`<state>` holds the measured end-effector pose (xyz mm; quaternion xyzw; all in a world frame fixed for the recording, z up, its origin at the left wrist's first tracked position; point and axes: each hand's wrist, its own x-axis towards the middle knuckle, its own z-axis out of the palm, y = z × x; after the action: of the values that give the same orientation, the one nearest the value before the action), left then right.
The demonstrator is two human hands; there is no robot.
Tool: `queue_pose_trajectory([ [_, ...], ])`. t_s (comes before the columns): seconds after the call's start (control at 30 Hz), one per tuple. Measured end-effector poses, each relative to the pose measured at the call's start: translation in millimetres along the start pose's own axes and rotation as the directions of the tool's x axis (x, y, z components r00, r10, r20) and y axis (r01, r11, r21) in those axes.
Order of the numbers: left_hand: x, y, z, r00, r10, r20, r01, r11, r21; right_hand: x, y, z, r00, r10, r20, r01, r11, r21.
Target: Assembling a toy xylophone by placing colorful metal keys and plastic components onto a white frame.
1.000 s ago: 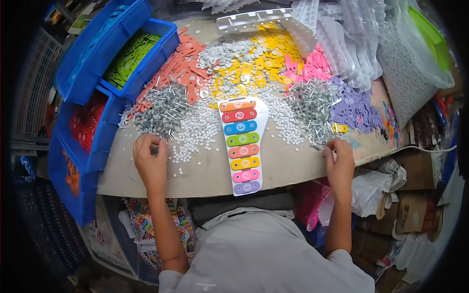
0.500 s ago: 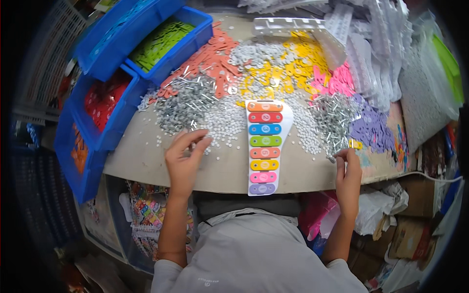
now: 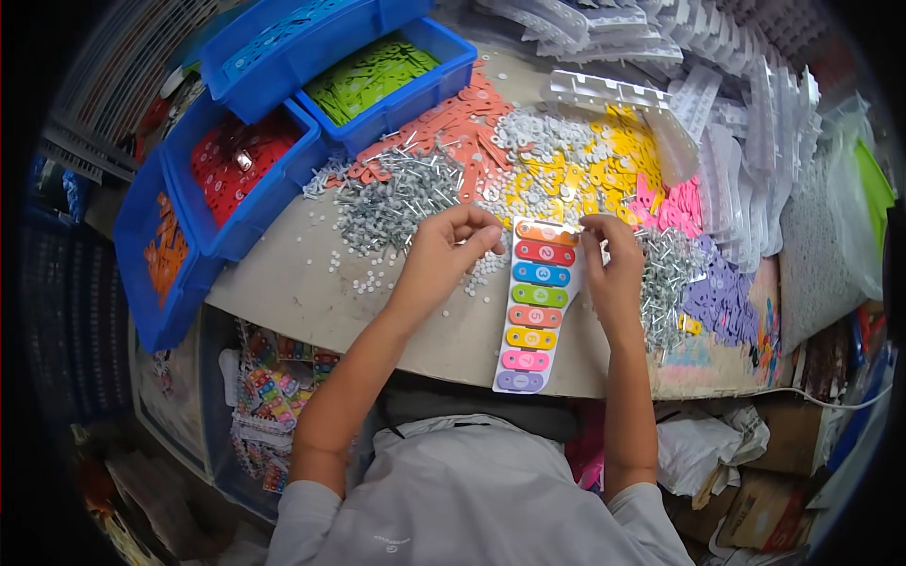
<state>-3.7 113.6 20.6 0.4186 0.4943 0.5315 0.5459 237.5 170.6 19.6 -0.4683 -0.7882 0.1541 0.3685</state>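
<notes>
The white toy [image 3: 538, 307] with eight coloured bars [image 3: 541, 274] lay mid-table, between the left hand [image 3: 448, 253] and the right hand [image 3: 612, 269]. The left thumb and forefinger were bent close together near its far left edge; whether they held anything, I couldn't tell. The right thumb and forefinger nearly met at its far right corner, their hold unclear. Metal pins [image 3: 396, 200] lay heaped to the left and right.

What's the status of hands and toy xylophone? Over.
Right hand at orange bar's right end, grip unclear. Left hand left of that bar. Toy xylophone on tabletop, eight bars showing. Silver pins heaped beside right hand.
</notes>
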Motion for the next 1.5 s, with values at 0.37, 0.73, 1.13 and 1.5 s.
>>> queue_pose_trajectory([
  [0.37,23,-18,5,0.995,0.081,0.060,-0.089,0.986,0.143,-1,-18,-7,0.997,0.075,-0.023,-0.075,0.997,-0.013],
  [0.73,-22,0,-20,0.909,0.394,0.133,-0.317,0.451,0.834,-65,-13,-46,0.985,0.137,0.105,-0.102,0.953,-0.285],
  [1.13,-55,-2,-89,0.777,0.565,-0.278,-0.053,0.499,0.865,-121,44,-111,0.838,0.422,-0.346,-0.488,0.863,-0.128],
  [1.5,-54,-16,-87,0.843,0.511,-0.166,-0.021,0.340,0.940,-124,47,-101,0.920,0.332,-0.207,-0.385,0.862,-0.330],
])
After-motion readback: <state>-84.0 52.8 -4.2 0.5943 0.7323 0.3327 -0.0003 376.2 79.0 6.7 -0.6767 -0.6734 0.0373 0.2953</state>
